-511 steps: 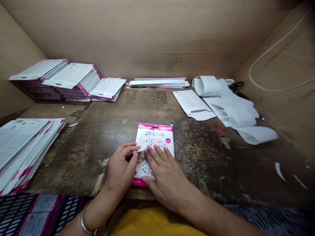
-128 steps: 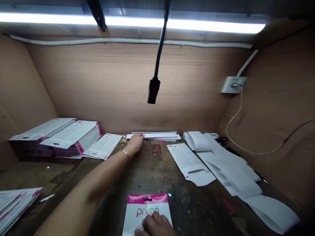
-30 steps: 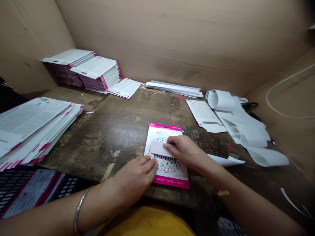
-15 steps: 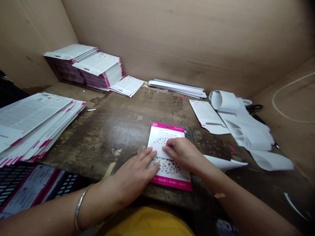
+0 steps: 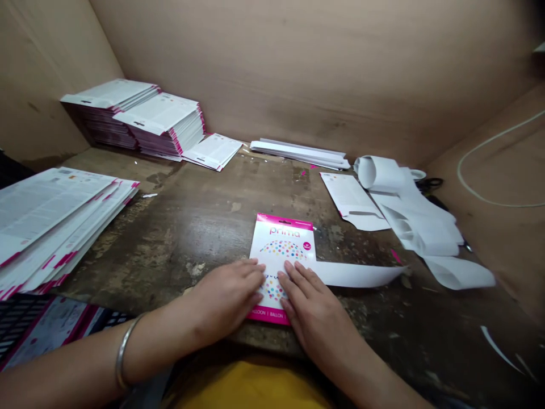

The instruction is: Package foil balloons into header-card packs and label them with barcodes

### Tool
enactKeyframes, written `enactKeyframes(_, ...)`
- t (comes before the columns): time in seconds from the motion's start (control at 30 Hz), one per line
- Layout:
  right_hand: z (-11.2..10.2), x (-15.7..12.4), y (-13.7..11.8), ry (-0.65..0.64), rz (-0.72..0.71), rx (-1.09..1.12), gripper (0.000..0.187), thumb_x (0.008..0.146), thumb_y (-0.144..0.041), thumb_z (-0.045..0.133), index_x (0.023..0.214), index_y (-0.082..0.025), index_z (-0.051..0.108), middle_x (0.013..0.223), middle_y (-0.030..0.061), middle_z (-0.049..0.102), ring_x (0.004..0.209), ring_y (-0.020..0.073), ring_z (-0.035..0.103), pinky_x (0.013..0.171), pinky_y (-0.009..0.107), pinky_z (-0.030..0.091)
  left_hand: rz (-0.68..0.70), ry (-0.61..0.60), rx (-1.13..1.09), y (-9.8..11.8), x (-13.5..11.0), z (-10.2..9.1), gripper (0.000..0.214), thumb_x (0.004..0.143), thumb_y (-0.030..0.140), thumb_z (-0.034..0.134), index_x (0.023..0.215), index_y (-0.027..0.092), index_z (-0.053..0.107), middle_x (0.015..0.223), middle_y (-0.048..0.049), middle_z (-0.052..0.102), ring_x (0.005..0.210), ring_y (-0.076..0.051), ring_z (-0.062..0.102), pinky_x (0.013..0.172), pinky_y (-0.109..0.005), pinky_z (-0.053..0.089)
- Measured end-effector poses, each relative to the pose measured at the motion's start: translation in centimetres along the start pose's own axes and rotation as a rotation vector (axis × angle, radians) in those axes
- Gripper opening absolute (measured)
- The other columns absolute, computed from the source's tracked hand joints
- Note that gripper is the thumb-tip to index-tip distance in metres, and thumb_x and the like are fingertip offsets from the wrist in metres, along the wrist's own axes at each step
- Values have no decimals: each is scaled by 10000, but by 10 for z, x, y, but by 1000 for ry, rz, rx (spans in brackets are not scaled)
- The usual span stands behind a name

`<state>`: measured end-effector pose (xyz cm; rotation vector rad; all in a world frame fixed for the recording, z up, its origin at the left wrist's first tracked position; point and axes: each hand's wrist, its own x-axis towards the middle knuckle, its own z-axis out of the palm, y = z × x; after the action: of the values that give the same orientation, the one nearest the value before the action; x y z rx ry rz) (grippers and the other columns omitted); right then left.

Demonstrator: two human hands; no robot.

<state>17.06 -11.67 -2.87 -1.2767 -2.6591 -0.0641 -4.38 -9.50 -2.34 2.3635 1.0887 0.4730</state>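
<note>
In front of me on the table lies a white and pink balloon packet (image 5: 285, 233) with "prima" lettering and coloured dots. A white paper strip (image 5: 357, 274) crosses its middle and runs out to the right over the tabletop. At the packet's left edge my left hand (image 5: 230, 295) is closed, with bent fingers gripping that edge; part of the grip is hidden. My right hand (image 5: 313, 307) rests flat on the right half of the packet, fingers stretched out over the strip and the dots.
Stacks of printed card packets (image 5: 157, 116) stand at the back left, with a fanned pile (image 5: 55, 221) nearer. Paper strips (image 5: 300, 154) lie along the back wall. A flat envelope (image 5: 351, 196), curled paper roll (image 5: 383, 173) and scissors (image 5: 430, 183) are on the right.
My right hand has let go of its pinch on the strip and flattened over the packet's right side. My left fingers have drawn back to the left edge and bent. The strip now stretches rightward.
</note>
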Motion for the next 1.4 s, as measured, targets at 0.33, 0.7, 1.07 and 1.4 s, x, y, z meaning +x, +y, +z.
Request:
enactKeyframes(0.33, 6, -2, -1, 71, 63, 89, 367, 901, -154, 432, 1220, -82, 600, 1321, 174, 526, 1230, 326, 483, 1011, 507, 433, -795, 168, -1018, 3, 41, -22, 423, 639, 343, 767, 993, 142, 652, 932, -107, 720, 871, -242, 670, 668, -296, 525)
enactKeyframes(0.7, 0, -9, 24, 280, 501, 238, 548, 918, -360, 439, 1336, -6, 416, 1324, 260, 487, 1231, 346, 455, 973, 556, 437, -730, 197, -1222, 26, 48, 6, 452, 732, 308, 691, 1099, 169, 467, 1010, -105, 682, 823, -240, 683, 710, -381, 557)
enactKeyframes(1.07, -27, -15, 42, 316, 500, 93, 397, 901, -278, 449, 1205, -53, 566, 1228, 205, 587, 1184, 338, 498, 1016, 602, 361, -596, 243, -1471, 30, 28, 23, 510, 802, 361, 658, 1213, 232, 384, 1208, -106, 617, 932, -247, 672, 796, -376, 554)
enactKeyframes(1.4, -14, -18, -27, 356, 315, 9, 470, 914, -249, 466, 1291, 30, 488, 1380, 286, 405, 1311, 373, 352, 995, 529, 440, -542, 434, -1463, 58, 19, 24, 477, 853, 326, 609, 1263, 304, 366, 1297, -58, 562, 1041, -241, 627, 824, -345, 553)
